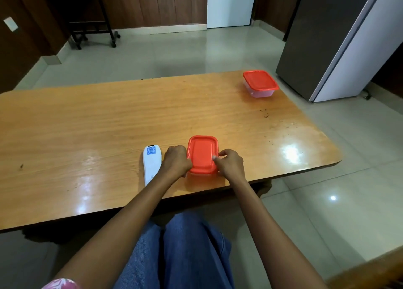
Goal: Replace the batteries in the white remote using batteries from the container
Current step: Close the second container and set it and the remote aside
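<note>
glossy tiled floor [152,55], dark wood-panelled walls [152,3], a grey fridge [322,40] beside the wooden table [87,125]

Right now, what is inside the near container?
Nothing inside shows: the red lid is on, covering the contents. The left hand and right hand hold the container by its sides.

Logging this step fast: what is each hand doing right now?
Left hand: grips the near red-lidded container at its left side.
Right hand: pinches the same container's right edge.
</note>
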